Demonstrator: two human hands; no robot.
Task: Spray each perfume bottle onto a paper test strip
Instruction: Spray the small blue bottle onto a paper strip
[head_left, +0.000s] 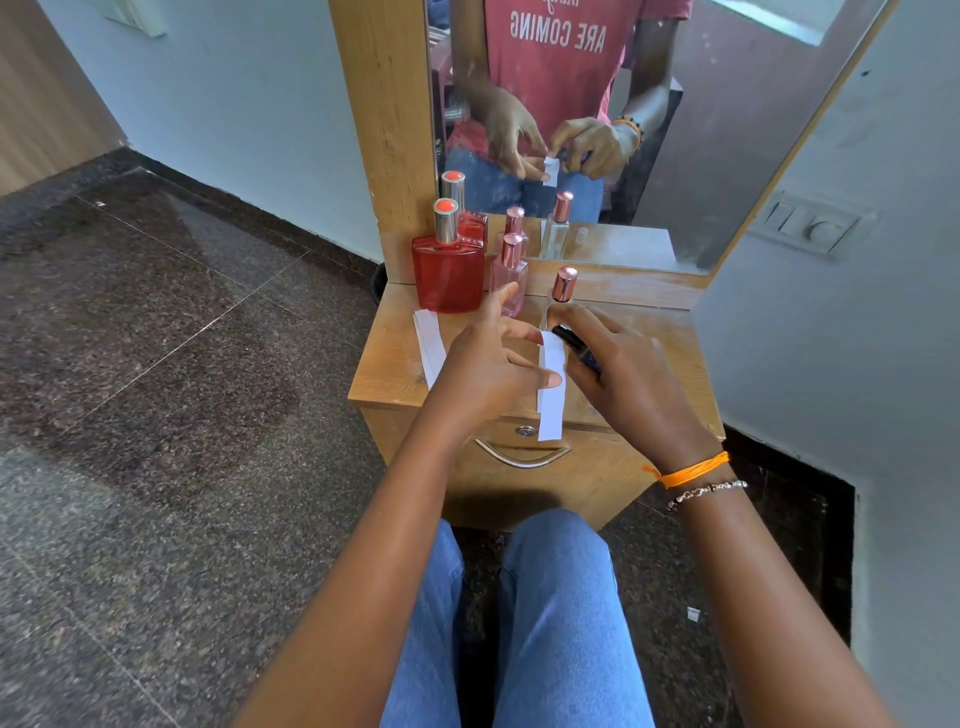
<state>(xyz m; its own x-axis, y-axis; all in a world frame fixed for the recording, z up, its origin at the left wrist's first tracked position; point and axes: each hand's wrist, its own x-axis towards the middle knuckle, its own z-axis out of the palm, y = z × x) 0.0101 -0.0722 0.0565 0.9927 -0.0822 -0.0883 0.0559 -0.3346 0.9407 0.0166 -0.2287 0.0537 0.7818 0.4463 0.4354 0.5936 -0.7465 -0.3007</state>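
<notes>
A dark speckled stone floor fills the left of the view, met by pale grey walls. A wooden dressing unit stands in the corner, its worktop light brown and scuffed, with a drawer and metal handle below and a tall mirror above. A switch plate is fixed to the right wall.

At the back of the worktop a red perfume bottle is set upright, a small pink bottle just beside it, and a clear bottle with a rose cap to the right, its body largely hidden behind the right hand. Spare paper strips lie on the worktop in front of the red bottle.

A white test strip is pinched between the fingers of the left hand and held upright over the worktop's front edge. A small dark bottle is gripped in the curled fingers of the right hand, close against the strip; most of it is covered, so its shape and nozzle cannot be made out.

A small white scrap lies on the floor.
</notes>
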